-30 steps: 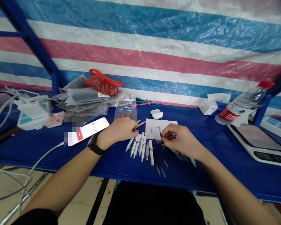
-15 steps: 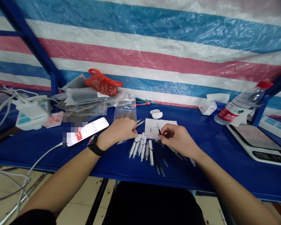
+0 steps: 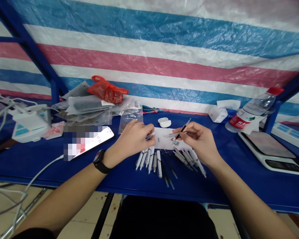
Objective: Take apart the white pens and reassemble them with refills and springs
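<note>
My right hand (image 3: pixel 199 141) pinches a dark pen refill (image 3: pixel 183 128), tilted up to the right, above a white paper sheet (image 3: pixel 161 143). A grey tapered pen piece (image 3: pixel 169 135) also sticks out leftward from these fingers. My left hand (image 3: pixel 136 136) is closed at the sheet's left edge; a pale bit shows at its fingertips, too hidden to name. Below the hands lie several white pen barrels (image 3: pixel 145 158), loose refills (image 3: pixel 169 174) and, under my right hand, a fan of grey-white pen parts (image 3: pixel 189 158). Small grey pieces (image 3: pixel 175 142) are scattered on the paper.
A white earbud case (image 3: pixel 164 122) stands behind the paper. At left are a phone (image 3: pixel 97 141), a power strip (image 3: pixel 31 124), plastic bags (image 3: pixel 87 108) and a red bag (image 3: pixel 106 91). At right stand a bottle (image 3: pixel 251 111) and a digital scale (image 3: pixel 271 152).
My right hand has lifted from the pen parts and turned, with the refill now slanting and a grey piece showing beside it. My left hand has moved right, to the paper's edge.
</note>
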`<state>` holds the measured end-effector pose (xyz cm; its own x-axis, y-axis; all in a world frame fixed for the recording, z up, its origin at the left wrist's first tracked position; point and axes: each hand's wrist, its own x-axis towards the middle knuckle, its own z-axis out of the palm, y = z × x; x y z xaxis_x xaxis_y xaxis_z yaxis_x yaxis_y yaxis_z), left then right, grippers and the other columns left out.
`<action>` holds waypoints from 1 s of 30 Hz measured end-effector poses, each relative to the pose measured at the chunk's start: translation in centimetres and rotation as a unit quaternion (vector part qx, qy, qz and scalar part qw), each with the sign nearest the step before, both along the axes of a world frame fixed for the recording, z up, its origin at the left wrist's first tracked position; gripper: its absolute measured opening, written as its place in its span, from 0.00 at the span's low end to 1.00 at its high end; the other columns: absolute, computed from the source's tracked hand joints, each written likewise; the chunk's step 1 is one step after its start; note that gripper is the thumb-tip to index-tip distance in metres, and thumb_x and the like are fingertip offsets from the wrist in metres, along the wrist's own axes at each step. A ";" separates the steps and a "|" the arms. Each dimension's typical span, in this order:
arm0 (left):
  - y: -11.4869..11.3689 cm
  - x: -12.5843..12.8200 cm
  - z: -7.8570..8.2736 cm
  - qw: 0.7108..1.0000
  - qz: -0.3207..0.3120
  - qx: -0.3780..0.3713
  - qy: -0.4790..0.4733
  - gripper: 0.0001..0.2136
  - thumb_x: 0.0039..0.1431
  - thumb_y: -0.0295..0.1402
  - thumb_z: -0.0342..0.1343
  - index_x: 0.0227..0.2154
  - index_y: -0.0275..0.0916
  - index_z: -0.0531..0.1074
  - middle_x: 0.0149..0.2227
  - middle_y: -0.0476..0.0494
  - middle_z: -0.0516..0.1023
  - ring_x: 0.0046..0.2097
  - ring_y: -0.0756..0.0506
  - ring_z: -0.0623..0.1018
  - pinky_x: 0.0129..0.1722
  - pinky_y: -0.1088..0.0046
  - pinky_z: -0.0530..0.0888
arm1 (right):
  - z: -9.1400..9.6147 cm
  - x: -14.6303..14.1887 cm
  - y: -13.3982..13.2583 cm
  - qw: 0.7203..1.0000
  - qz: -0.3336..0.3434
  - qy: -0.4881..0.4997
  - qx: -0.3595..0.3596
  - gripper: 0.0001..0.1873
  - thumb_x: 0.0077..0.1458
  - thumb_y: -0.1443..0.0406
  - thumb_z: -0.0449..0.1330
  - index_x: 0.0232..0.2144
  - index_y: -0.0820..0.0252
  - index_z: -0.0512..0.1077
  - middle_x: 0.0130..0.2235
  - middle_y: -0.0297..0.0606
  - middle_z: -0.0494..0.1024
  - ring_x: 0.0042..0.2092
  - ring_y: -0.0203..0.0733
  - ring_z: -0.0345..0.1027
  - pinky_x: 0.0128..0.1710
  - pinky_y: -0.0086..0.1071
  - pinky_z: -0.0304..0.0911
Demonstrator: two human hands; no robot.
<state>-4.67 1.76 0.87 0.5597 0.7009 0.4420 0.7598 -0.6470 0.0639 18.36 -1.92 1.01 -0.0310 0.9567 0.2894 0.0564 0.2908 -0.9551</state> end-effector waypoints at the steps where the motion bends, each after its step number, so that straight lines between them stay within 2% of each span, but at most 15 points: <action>1: -0.1 0.2 -0.3 0.999 -0.023 0.029 -0.017 0.05 0.58 0.31 0.52 0.29 0.39 0.71 0.25 0.49 0.76 0.30 0.45 0.77 0.39 0.66 0.70 | 0.0 -0.1 -0.1 1.000 0.001 0.001 0.008 0.13 0.46 0.60 0.71 0.26 0.57 0.69 0.33 0.42 0.84 0.33 0.43 0.78 0.31 0.34 0.72; 3: -0.3 0.5 -0.6 0.995 -0.058 0.065 -0.050 0.06 0.62 0.31 0.50 0.31 0.39 0.71 0.26 0.49 0.76 0.30 0.46 0.77 0.38 0.68 0.70 | 0.1 -0.2 -0.2 1.000 0.002 0.003 0.018 0.14 0.46 0.60 0.71 0.25 0.57 0.69 0.34 0.41 0.84 0.32 0.43 0.78 0.30 0.34 0.73; 5: -0.6 0.6 -0.7 0.992 -0.080 0.064 -0.072 0.08 0.66 0.32 0.47 0.36 0.39 0.70 0.31 0.47 0.78 0.32 0.47 0.77 0.35 0.71 0.69 | 0.2 -0.3 -0.2 1.000 -0.004 0.009 0.026 0.14 0.46 0.59 0.71 0.25 0.56 0.69 0.33 0.40 0.84 0.30 0.41 0.77 0.31 0.35 0.74; 9: -1.0 0.8 -0.6 0.989 -0.110 -0.020 -0.100 0.09 0.70 0.34 0.44 0.41 0.38 0.68 0.39 0.44 0.78 0.32 0.49 0.77 0.31 0.74 0.68 | 0.1 -0.2 -0.2 0.997 -0.044 0.032 0.050 0.15 0.48 0.58 0.71 0.25 0.55 0.69 0.31 0.36 0.83 0.32 0.42 0.79 0.35 0.36 0.76; 12: -1.3 1.1 -0.7 0.977 -0.142 -0.086 -0.136 0.07 0.69 0.34 0.46 0.40 0.40 0.67 0.37 0.47 0.78 0.31 0.50 0.77 0.30 0.75 0.68 | -0.1 0.0 -0.3 0.994 -0.061 0.042 0.075 0.13 0.51 0.58 0.70 0.27 0.55 0.70 0.33 0.36 0.83 0.36 0.44 0.80 0.37 0.36 0.76; 17: -1.9 1.8 -0.8 0.941 -0.175 -0.162 -0.238 0.04 0.66 0.34 0.52 0.37 0.41 0.69 0.33 0.50 0.78 0.29 0.52 0.76 0.31 0.77 0.70 | -0.1 -0.2 -0.9 0.992 -0.033 0.053 0.108 0.10 0.53 0.60 0.70 0.28 0.55 0.73 0.37 0.38 0.85 0.37 0.43 0.80 0.38 0.37 0.76; 20: -2.2 1.9 -0.5 0.924 -0.192 -0.185 -0.274 0.04 0.65 0.34 0.54 0.37 0.40 0.71 0.32 0.51 0.78 0.28 0.53 0.76 0.31 0.78 0.71 | 0.1 -0.6 -1.2 0.992 -0.032 0.029 0.118 0.12 0.53 0.57 0.70 0.28 0.55 0.72 0.37 0.38 0.85 0.35 0.43 0.79 0.39 0.40 0.76; 24: -2.5 2.0 -0.1 0.911 -0.215 -0.194 -0.293 0.03 0.64 0.32 0.56 0.36 0.40 0.72 0.31 0.51 0.79 0.28 0.53 0.77 0.31 0.79 0.72 | 0.3 -0.8 -1.3 0.993 -0.028 0.006 0.118 0.15 0.52 0.54 0.71 0.27 0.55 0.72 0.36 0.39 0.84 0.39 0.46 0.80 0.42 0.41 0.76; 30: -2.6 2.1 -0.2 0.886 -0.216 -0.250 -0.326 0.05 0.64 0.35 0.57 0.35 0.39 0.73 0.35 0.47 0.81 0.28 0.51 0.78 0.31 0.76 0.75 | -0.1 -1.1 -1.3 0.994 0.020 0.011 0.104 0.08 0.48 0.63 0.73 0.28 0.55 0.78 0.38 0.39 0.86 0.42 0.47 0.81 0.44 0.40 0.78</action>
<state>-2.52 -0.89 0.69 0.5639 0.6830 0.4643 0.1450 -0.6354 0.7585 17.30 -3.25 0.96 -0.0597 0.8746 0.4812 0.0204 0.4830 -0.8754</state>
